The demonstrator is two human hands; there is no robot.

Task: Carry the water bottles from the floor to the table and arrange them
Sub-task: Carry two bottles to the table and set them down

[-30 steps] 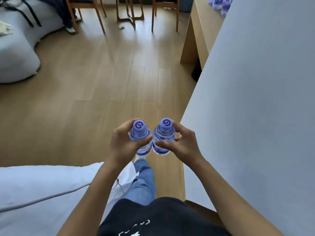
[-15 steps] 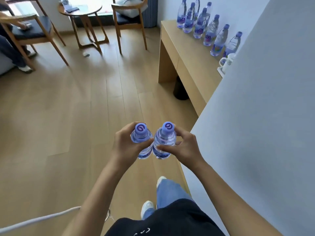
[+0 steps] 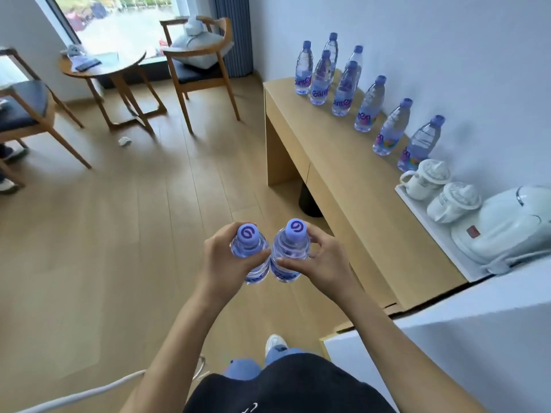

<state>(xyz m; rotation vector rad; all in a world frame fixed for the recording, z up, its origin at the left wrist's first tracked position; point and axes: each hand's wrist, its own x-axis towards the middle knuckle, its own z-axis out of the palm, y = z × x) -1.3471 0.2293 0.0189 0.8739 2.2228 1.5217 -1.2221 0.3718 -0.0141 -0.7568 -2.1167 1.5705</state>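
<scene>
Head view. Left hand (image 3: 226,259) curled round left bottle (image 3: 250,254), fingers (image 3: 222,234) wrapped behind, thumb across the front. Right hand (image 3: 320,260) gripping right bottle (image 3: 289,253) likewise, fingers (image 3: 316,234) bent round the far side. Both bottles upright, purple caps up, touching side by side, held above the floor (image 3: 119,248) and left of the desk (image 3: 343,180). Lower halves of both bottles foreshortened and partly covered by the thumbs; labels not readable.

Eight bottles (image 3: 369,104) standing on the desk near the wall, in a line bunching into pairs at the far end; the nearest partly behind a white cup (image 3: 426,180). Two such cups and a white kettle (image 3: 507,225) on a white tray (image 3: 417,210) at the near end; kettle cut off by the right edge. Near end of desk hidden behind a white partition (image 3: 462,338). Dark round object (image 3: 308,202) under the desk, mostly hidden.

Round table (image 3: 104,67), two wooden chairs, the further (image 3: 202,64) with a pillow. Small white scrap (image 3: 124,141) on the floor, unidentifiable. White shoe (image 3: 275,342), jeans and dark shirt at the bottom edge; white cable (image 3: 89,394) at lower left.
</scene>
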